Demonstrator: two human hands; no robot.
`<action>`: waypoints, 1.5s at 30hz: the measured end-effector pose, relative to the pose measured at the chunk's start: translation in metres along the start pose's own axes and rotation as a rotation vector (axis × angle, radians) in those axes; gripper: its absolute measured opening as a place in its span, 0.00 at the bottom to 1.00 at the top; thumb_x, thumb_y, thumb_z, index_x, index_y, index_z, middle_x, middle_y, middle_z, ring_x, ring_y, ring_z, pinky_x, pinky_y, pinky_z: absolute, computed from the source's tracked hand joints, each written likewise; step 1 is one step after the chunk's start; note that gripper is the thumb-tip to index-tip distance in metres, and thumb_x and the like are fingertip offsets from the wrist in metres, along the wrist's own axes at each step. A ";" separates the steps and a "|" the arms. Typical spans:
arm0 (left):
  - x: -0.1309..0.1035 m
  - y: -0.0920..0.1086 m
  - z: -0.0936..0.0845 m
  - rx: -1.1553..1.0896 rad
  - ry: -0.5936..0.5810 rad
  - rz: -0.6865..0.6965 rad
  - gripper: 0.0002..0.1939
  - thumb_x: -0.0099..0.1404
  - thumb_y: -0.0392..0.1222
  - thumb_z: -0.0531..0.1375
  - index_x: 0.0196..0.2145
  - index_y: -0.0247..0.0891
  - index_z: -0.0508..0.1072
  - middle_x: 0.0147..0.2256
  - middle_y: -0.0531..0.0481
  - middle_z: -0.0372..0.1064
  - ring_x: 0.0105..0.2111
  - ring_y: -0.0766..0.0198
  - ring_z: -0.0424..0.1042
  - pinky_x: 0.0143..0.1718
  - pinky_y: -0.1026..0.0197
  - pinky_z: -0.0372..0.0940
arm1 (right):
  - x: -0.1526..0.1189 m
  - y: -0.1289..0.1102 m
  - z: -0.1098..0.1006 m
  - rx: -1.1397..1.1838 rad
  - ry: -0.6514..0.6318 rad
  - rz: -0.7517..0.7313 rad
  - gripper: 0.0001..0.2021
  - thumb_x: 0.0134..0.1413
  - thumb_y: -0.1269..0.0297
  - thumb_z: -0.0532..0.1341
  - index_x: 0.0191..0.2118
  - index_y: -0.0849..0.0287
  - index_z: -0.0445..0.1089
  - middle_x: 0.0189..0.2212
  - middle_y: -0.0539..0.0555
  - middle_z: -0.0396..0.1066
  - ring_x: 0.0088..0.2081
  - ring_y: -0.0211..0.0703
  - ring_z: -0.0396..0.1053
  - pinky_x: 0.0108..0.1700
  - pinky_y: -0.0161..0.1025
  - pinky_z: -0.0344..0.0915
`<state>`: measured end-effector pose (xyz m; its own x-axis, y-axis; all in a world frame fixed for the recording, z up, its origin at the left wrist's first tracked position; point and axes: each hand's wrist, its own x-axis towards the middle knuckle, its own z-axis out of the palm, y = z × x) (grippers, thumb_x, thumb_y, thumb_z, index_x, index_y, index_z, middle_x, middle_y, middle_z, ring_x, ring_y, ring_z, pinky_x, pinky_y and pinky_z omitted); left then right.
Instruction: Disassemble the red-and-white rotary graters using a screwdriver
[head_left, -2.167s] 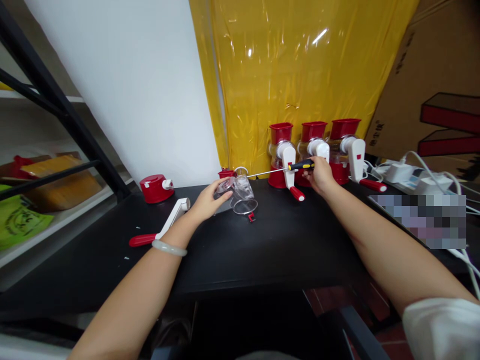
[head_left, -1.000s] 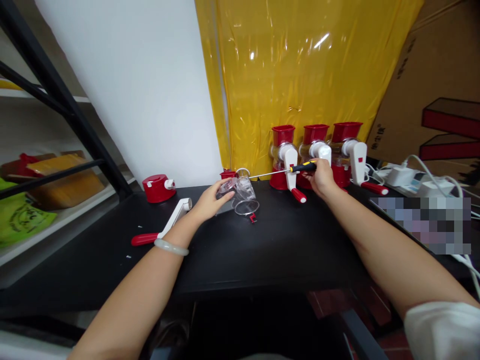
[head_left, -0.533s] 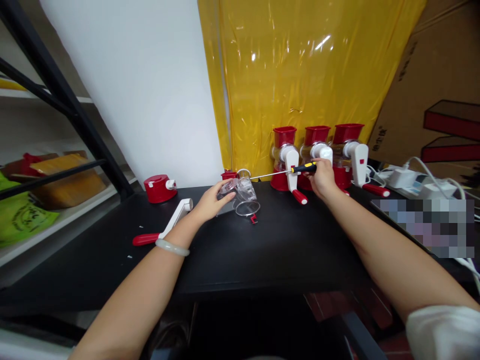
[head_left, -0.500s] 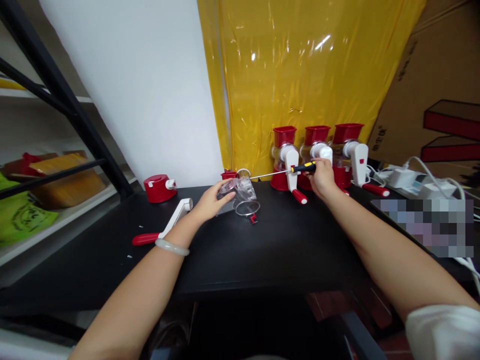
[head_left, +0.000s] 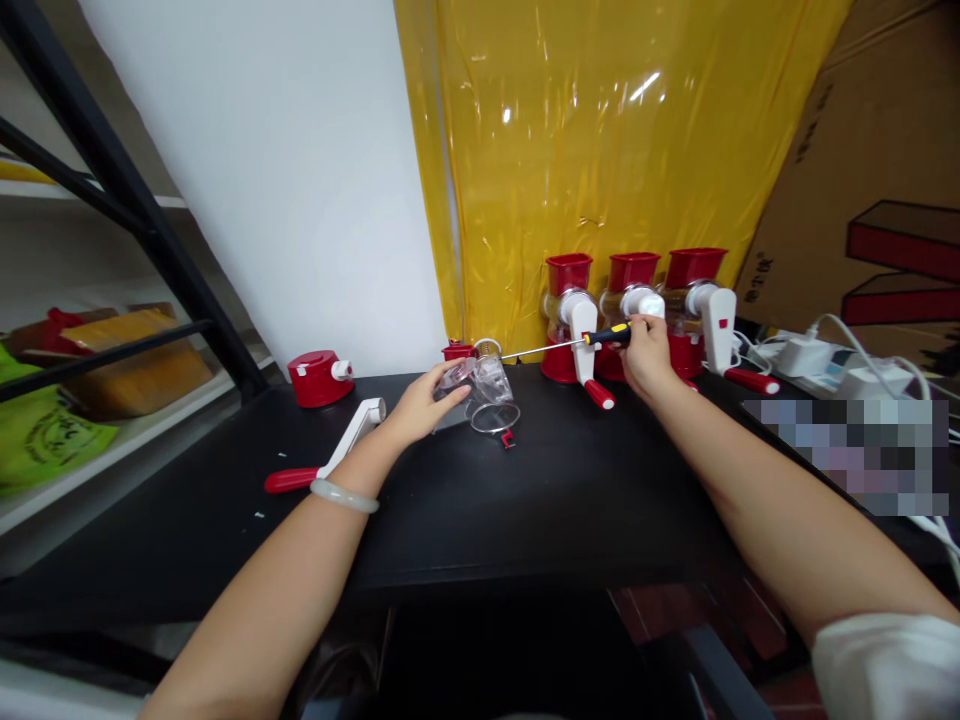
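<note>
The clear plastic, round-mouthed body [head_left: 493, 380] sits tilted mid-frame on the black worktop [head_left: 525, 520]; it could skid if the steel-shafted, black-and-yellow screwdriver [head_left: 602, 336] slips, since only the left hand [head_left: 416, 408], curled around its left end, steadies it. The right hand [head_left: 646, 354], gripping the screwdriver's handle, is well right of the body, before the middle red-and-white grinder [head_left: 634, 268]

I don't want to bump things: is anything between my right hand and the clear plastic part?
Nothing visible; only the screwdriver in your right hand reaches toward the clear plastic part, passing in front of the leftmost grinder.
</note>
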<state>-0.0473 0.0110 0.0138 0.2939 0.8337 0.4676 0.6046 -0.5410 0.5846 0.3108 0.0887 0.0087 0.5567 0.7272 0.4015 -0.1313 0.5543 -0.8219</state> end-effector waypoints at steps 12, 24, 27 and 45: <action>0.001 -0.002 0.000 -0.002 -0.003 0.026 0.32 0.65 0.58 0.58 0.62 0.42 0.65 0.60 0.42 0.67 0.58 0.53 0.68 0.61 0.49 0.59 | 0.004 0.004 -0.003 -0.027 0.000 -0.019 0.10 0.56 0.54 0.58 0.36 0.53 0.58 0.30 0.45 0.62 0.26 0.32 0.65 0.23 0.29 0.65; 0.000 0.000 0.000 0.003 0.006 0.015 0.31 0.65 0.57 0.58 0.61 0.42 0.65 0.60 0.42 0.67 0.59 0.52 0.67 0.62 0.48 0.59 | 0.004 0.001 -0.013 -0.194 -0.043 -0.082 0.15 0.54 0.51 0.63 0.36 0.53 0.60 0.26 0.45 0.64 0.22 0.35 0.64 0.22 0.33 0.64; 0.000 0.002 -0.001 0.013 0.001 0.014 0.31 0.65 0.57 0.58 0.61 0.42 0.65 0.60 0.42 0.67 0.59 0.52 0.67 0.62 0.48 0.59 | 0.004 0.000 -0.011 -0.141 -0.014 -0.077 0.16 0.52 0.51 0.64 0.37 0.52 0.59 0.28 0.45 0.64 0.22 0.35 0.64 0.21 0.34 0.64; 0.000 0.002 -0.001 -0.008 0.004 0.014 0.32 0.64 0.58 0.59 0.61 0.40 0.65 0.60 0.42 0.66 0.60 0.51 0.66 0.62 0.49 0.58 | 0.007 0.004 -0.009 -0.148 -0.052 -0.041 0.18 0.54 0.45 0.59 0.38 0.54 0.59 0.30 0.47 0.65 0.27 0.37 0.69 0.25 0.35 0.68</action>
<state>-0.0467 0.0097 0.0150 0.2990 0.8256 0.4785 0.5945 -0.5534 0.5834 0.3213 0.0926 0.0043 0.5154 0.7273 0.4532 0.0152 0.5209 -0.8535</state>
